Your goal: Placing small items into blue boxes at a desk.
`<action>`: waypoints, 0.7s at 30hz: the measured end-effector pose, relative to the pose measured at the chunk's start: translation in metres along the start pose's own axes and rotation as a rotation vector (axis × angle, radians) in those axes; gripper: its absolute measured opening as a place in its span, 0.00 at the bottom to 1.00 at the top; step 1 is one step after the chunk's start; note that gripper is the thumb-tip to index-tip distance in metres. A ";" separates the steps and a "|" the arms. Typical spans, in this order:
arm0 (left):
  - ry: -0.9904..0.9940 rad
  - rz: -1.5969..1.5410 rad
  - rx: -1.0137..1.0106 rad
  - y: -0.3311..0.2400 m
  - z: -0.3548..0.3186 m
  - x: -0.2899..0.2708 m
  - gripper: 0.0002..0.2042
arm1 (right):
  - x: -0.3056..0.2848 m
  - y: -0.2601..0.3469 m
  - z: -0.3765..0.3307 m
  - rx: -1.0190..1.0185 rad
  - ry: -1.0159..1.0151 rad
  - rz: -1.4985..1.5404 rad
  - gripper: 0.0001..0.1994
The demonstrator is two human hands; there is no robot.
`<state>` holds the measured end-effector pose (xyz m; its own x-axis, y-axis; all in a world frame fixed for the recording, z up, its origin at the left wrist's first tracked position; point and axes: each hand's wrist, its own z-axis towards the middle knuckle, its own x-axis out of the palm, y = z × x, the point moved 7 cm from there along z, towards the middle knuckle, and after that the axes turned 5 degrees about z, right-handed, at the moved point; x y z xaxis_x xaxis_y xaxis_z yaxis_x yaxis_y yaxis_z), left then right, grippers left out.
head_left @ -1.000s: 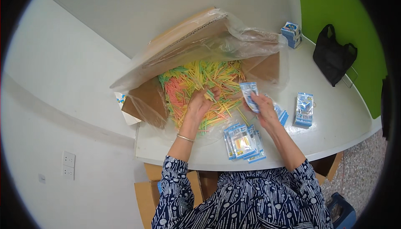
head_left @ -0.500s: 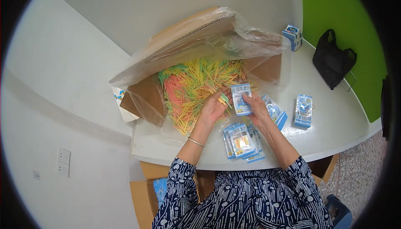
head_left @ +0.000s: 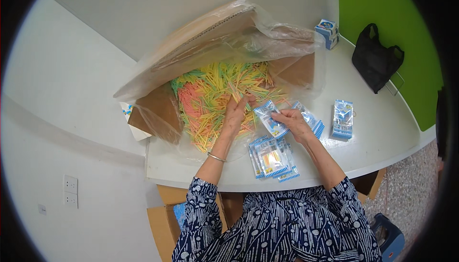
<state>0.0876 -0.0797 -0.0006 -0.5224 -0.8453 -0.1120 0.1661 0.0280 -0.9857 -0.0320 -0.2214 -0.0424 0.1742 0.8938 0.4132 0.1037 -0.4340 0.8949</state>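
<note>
Thin yellow, green and pink sticks [head_left: 205, 114] lie heaped in a plastic-lined cardboard box. Over the heap, my left hand [head_left: 233, 116] is closed, with a few pale sticks [head_left: 234, 90] poking up from its fingertips. A small blue-and-white packet [head_left: 267, 117] with a clear window is pinched in my right hand [head_left: 294, 123] and tilts toward the left. Just below it, several similar packets [head_left: 272, 159] overlap in a pile, the top one showing sticks through its window. More packets [head_left: 306, 114] lie behind my right hand, partly covered by it.
The cardboard box [head_left: 155, 114] with its clear liner takes up the table's left side. A stack of packets [head_left: 343, 118] stands farther right on the white table [head_left: 382, 142]. Small blue-and-white cartons [head_left: 327, 33] and a black bag [head_left: 377, 61] are at the back right.
My left hand has drawn away from the packet toward the stick heap. The packet in my right hand has tilted and moved slightly left. The whole view has shifted a little.
</note>
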 end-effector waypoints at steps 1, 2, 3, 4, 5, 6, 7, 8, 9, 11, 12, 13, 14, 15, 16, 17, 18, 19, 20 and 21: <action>0.006 -0.001 -0.003 -0.002 0.000 0.002 0.14 | 0.000 0.000 0.000 -0.004 0.027 -0.002 0.11; -0.001 -0.119 -0.098 0.003 -0.001 0.004 0.14 | -0.002 0.001 -0.002 -0.003 0.022 -0.001 0.11; -0.009 -0.234 -0.195 0.004 -0.004 0.007 0.15 | -0.002 0.001 -0.003 0.014 0.031 -0.015 0.11; -0.008 -0.234 -0.198 -0.001 -0.005 0.009 0.15 | -0.002 0.000 -0.004 0.032 0.041 -0.029 0.12; 0.012 -0.271 -0.171 -0.008 -0.005 0.013 0.15 | -0.004 0.000 -0.004 0.034 0.039 -0.027 0.12; 0.029 -0.309 -0.143 -0.017 -0.007 0.017 0.16 | -0.003 -0.001 -0.005 0.037 0.061 -0.036 0.12; 0.027 -0.309 -0.146 -0.025 -0.008 0.021 0.16 | -0.003 -0.002 -0.006 0.042 0.083 -0.046 0.13; 0.056 -0.309 -0.120 -0.034 -0.009 0.029 0.17 | -0.003 -0.002 -0.007 0.046 0.083 -0.046 0.13; 0.084 -0.309 -0.092 -0.041 -0.010 0.033 0.18 | -0.002 -0.001 -0.009 0.041 0.095 -0.042 0.13; 0.128 -0.216 -0.092 -0.042 -0.013 0.038 0.19 | -0.001 -0.001 -0.010 0.037 0.109 -0.037 0.14; 0.176 -0.121 -0.092 -0.042 -0.015 0.041 0.20 | 0.001 -0.003 -0.010 0.041 0.134 -0.018 0.14; 0.177 -0.121 -0.094 -0.041 -0.017 0.043 0.20 | 0.003 -0.004 -0.010 0.044 0.158 0.002 0.14; 0.170 -0.090 -0.084 -0.042 -0.018 0.044 0.21 | 0.003 -0.004 -0.010 0.045 0.157 0.004 0.14; 0.163 -0.059 -0.072 -0.043 -0.019 0.046 0.22 | 0.004 -0.004 -0.011 0.067 0.173 -0.001 0.14; 0.164 -0.058 -0.072 -0.044 -0.021 0.048 0.22 | 0.005 -0.005 -0.011 0.089 0.189 -0.006 0.14; 0.168 -0.051 -0.071 -0.045 -0.024 0.050 0.23 | 0.005 -0.005 -0.011 0.089 0.189 -0.006 0.14; 0.173 -0.045 -0.071 -0.046 -0.026 0.052 0.23 | 0.004 -0.008 -0.010 0.096 0.193 0.024 0.14; 0.174 -0.045 -0.073 -0.046 -0.027 0.054 0.23 | 0.004 -0.010 -0.010 0.103 0.198 0.054 0.14; 0.157 -0.073 -0.044 -0.050 -0.029 0.055 0.23 | 0.003 -0.010 -0.010 0.104 0.197 0.055 0.14; 0.142 -0.101 -0.014 -0.053 -0.030 0.055 0.23 | 0.002 -0.010 -0.011 0.109 0.193 0.065 0.13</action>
<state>0.0246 -0.1116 0.0418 -0.6487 -0.7605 -0.0282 0.0960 -0.0451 -0.9944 -0.0435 -0.2137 -0.0484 -0.0059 0.8640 0.5034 0.2055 -0.4917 0.8462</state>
